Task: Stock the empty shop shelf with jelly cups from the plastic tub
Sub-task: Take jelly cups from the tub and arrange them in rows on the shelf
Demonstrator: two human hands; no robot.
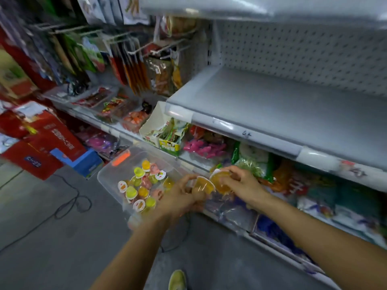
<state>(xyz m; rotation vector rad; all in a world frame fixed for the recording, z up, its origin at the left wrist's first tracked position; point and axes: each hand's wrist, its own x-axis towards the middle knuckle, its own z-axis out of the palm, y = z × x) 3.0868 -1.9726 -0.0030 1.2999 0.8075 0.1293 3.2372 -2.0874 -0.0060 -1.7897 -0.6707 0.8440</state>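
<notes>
You are at the picking-up step; your left hand (180,197) holds one orange jelly cup (203,185) and your right hand (246,185) holds a second orange cup (219,182), both just beside the plastic tub (109,174); next, I think, lift them onto the empty shelf (272,114) above.

Dim, perhaps motion-blurred, edges warped.

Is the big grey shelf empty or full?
Empty: the grey shelf is bare. The left hand and right hand each hold an orange jelly cup below it.
</notes>
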